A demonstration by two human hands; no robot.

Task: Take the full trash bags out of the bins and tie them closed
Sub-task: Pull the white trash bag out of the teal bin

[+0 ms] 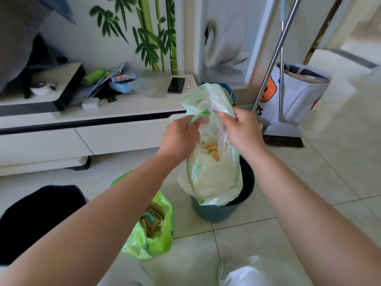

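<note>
A pale translucent trash bag with green edging (pixel 212 174) hangs lifted above a teal bin (pixel 218 211), its bottom still at the bin's rim. My left hand (pixel 181 137) grips the bag's green-edged handle on the left side. My right hand (pixel 239 129) pinches the bag's upper right edge. The bag's mouth stands open above my hands, and yellowish waste shows through it. A second, bright green trash bag (pixel 152 234) sits on the floor at lower left, open, with brown paper scraps inside.
A white low TV cabinet (pixel 123 112) runs along the left, holding a phone (pixel 176 85), boxes and clutter. A broom (pixel 283 135) and a white bucket (pixel 296 93) stand at right. A black object (pixel 37 215) lies at lower left. My shoe (pixel 226 269) is on the tiled floor.
</note>
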